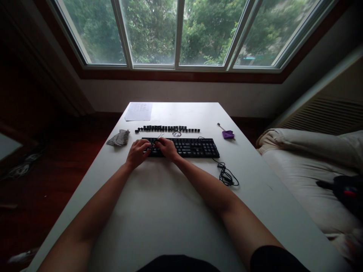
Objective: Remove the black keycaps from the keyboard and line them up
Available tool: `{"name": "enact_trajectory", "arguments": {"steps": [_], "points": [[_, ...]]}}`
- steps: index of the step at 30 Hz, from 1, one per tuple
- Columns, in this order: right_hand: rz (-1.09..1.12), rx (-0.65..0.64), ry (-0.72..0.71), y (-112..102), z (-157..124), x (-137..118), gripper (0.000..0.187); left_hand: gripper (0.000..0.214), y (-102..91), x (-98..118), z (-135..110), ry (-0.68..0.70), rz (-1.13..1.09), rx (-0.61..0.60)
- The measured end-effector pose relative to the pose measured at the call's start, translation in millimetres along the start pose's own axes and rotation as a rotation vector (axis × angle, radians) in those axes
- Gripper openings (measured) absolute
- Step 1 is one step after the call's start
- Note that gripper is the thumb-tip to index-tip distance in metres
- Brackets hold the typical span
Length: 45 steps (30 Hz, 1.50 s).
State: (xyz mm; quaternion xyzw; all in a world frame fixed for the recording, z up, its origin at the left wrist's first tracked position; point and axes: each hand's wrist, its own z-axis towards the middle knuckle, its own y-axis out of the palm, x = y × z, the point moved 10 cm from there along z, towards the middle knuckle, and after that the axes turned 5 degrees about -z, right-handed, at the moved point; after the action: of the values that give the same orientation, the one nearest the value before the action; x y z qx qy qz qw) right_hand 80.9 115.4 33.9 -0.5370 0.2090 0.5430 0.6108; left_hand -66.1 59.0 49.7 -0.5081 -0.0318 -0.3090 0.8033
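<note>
A black keyboard (195, 147) lies across the white table, with some keys off at its left end. My left hand (137, 153) is over that end, its fingers bent in toward a small dark piece that I cannot make out clearly. Close beside it, my right hand (167, 148) is closed, thumb and forefinger pinched at the keys. Thin wire prongs, looking like a wire keycap puller (161, 135), stick up from the right fingers. Behind the keyboard stand rows of loose black keycaps (164, 128), and a small round, shiny lidded or ring-shaped item (176, 134).
A grey cloth (119, 138) lies left of the keyboard, and a printed sheet (138, 112) at the far left corner. To the right are a purple cloth (228, 134) with a small brush-like stick (222, 127) and the coiled cable (227, 175). A sofa (300, 170) flanks the table (170, 211).
</note>
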Motion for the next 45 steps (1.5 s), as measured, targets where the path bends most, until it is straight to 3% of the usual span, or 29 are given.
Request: {"name": "enact_trajectory", "arguments": {"steps": [10, 28, 36, 45], "points": [[-0.008, 0.054, 0.02, -0.5, 1.5, 7.3, 0.02, 0.023, -2.1, 27.8, -1.9, 0.239, 0.273, 0.046], [-0.072, 0.063, 0.052, -2.7, -1.1, 3.8, 0.017, 0.029, 2.2, 30.2, 1.2, 0.2, 0.301, -0.014], [-0.07, 0.041, 0.091, -1.1, 0.6, 9.2, 0.01, 0.025, 4.6, 32.5, -0.1, 0.242, 0.331, -0.049], [-0.032, 0.044, 0.141, -10.6, 2.7, 8.0, 0.012, 0.022, -1.2, 31.6, -2.3, 0.264, 0.18, -0.012]]}}
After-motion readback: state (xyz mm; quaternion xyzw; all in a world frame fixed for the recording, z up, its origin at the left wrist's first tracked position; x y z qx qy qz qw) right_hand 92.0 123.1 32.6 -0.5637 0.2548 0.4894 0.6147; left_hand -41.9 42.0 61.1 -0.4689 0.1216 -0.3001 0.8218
